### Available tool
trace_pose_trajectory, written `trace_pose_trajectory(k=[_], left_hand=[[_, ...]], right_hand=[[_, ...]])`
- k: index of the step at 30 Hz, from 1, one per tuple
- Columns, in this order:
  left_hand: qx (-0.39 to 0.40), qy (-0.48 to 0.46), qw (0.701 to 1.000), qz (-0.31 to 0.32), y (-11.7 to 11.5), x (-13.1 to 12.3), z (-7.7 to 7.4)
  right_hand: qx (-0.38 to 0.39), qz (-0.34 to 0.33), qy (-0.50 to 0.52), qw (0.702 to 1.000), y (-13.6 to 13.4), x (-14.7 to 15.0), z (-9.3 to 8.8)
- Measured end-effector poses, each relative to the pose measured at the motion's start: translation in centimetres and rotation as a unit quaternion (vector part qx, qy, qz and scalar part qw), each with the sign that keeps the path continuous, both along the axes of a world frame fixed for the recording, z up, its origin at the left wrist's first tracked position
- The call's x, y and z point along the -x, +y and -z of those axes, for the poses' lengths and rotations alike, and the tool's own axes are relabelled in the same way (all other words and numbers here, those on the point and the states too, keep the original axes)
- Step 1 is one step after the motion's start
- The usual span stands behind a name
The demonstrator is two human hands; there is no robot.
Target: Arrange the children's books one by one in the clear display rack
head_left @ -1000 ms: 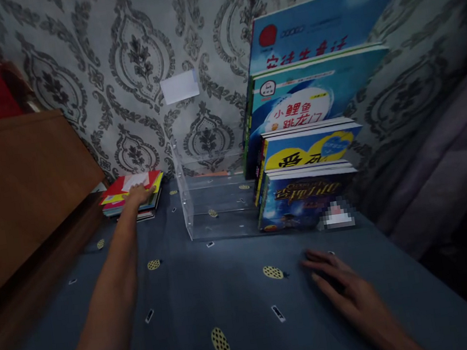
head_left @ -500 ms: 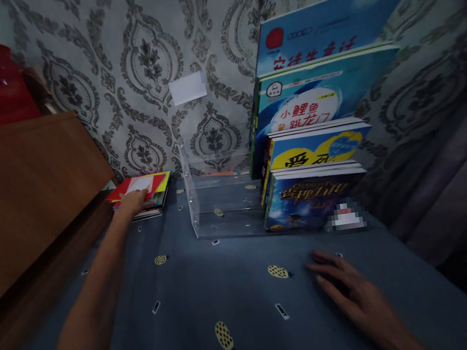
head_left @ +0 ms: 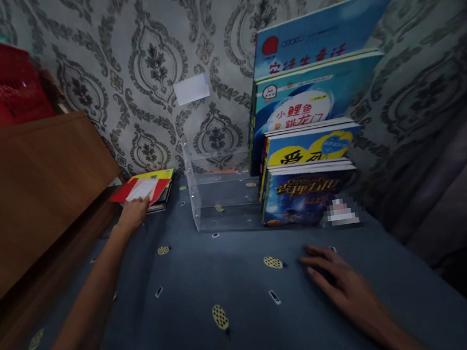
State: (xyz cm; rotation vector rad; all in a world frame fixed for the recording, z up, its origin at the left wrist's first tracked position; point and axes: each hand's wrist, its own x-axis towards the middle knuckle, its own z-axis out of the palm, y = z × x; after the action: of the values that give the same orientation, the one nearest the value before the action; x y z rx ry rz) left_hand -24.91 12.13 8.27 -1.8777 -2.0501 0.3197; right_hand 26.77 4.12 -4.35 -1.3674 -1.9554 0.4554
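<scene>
At far left, a red-and-white book (head_left: pixel 142 189) is seen atop a stack of books (head_left: pixel 162 201) on the cloth-covered counter (head_left: pixel 184 321). Its near edge is overlapped by the left hand (head_left: pixel 133 213); whether that grip is closed cannot be told. At near right, the right hand (head_left: pixel 345 284) is held loosely open. Upright books (head_left: pixel 305 188) are ranked in the clear rack's (head_left: pixel 194 203) right part.
</scene>
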Motion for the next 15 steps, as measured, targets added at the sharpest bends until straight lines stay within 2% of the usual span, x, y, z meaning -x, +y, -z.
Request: trace_pose_trajectory(k=[7,11,15], left_hand=[[-0.005,0.001,1.000,0.019,-5.1,-0.3,1.7],[0.003,-0.010,0.999,0.044,-8.9,-1.7,4.0],[0.056,-0.043,0.996,0.056,-13.0,-3.9,5.9]], right_hand=[[-0.012,-0.004,-0.004,1.000,-0.1,0.3,0.0],[-0.012,-0.009,-0.011,1.000,-0.2,0.4,-0.2],[-0.002,-0.018,-0.024,1.000,-0.2,0.3,-0.5]])
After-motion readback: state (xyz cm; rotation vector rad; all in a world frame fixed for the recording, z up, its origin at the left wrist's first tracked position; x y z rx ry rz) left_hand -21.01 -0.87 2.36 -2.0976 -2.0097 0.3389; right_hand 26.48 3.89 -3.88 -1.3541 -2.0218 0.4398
